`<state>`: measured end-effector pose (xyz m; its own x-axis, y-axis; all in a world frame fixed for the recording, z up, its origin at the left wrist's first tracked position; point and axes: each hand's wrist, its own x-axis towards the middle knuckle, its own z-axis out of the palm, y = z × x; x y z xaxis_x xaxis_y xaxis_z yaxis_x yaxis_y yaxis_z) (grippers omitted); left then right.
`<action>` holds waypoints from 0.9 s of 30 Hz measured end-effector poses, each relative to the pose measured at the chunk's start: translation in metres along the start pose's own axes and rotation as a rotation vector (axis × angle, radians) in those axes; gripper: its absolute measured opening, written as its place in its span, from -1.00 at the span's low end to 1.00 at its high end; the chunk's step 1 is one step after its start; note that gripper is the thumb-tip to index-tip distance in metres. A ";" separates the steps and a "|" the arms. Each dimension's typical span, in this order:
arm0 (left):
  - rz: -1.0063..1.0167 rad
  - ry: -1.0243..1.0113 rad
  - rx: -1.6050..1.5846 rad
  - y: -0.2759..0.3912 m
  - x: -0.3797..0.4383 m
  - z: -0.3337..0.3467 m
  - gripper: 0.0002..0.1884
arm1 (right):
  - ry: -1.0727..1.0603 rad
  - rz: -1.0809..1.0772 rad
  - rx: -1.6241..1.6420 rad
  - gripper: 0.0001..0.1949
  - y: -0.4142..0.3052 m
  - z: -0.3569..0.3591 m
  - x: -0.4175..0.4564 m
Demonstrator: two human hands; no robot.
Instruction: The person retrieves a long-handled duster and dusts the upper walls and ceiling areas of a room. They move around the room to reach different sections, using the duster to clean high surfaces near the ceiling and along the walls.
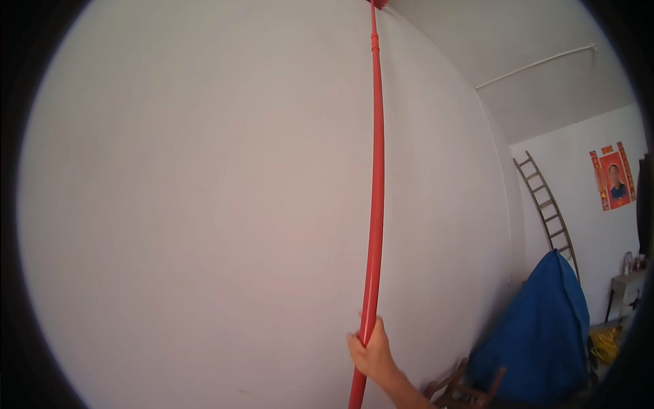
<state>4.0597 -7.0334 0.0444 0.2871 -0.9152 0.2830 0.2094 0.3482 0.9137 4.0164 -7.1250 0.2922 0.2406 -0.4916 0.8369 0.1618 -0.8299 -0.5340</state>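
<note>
My right hand (373,349) is wrapped around a long red pole (377,189) near the bottom of the view. The pole runs upward in front of a pale plain wall (204,204), with a joint collar near its upper end. At the top edge, part of a red bristled head (380,4) shows close to where wall and ceiling meet; most of it is cut off, so I cannot tell whether it touches. The pole's lower end runs out of the picture. My left hand is out of view.
A blue cloth cover (536,327) drapes over something at the lower right, beside a wooden chair or frame (460,383). Behind it a ladder (545,204) leans on the far wall. A poster (615,179), a small table (629,278) and a yellow bundle (605,345) are farther right.
</note>
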 end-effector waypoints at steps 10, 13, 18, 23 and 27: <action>0.534 -0.074 0.022 0.136 0.080 0.138 -0.67 | -0.112 -0.191 0.111 -0.74 -0.099 -0.110 0.184; 0.661 -0.036 -0.005 0.171 0.096 0.185 -0.70 | -0.099 -0.169 0.235 -0.78 -0.122 -0.137 0.221; 0.656 -0.074 0.108 0.196 0.122 0.234 -0.64 | -0.056 -0.307 0.385 -0.82 -0.150 -0.184 0.251; 0.741 0.012 0.264 0.193 0.118 0.240 -0.57 | -0.039 -0.366 0.383 -0.82 -0.166 -0.204 0.221; 0.942 -0.009 0.393 0.214 0.133 0.239 -0.64 | 0.109 -0.559 0.302 -0.59 -0.186 -0.225 0.216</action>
<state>3.9195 -7.1288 0.3470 0.1689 -0.3059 0.9370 -0.4197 0.8378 0.3492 3.8232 -7.1363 0.5990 -0.0545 -0.0436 0.9976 0.5005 -0.8656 -0.0105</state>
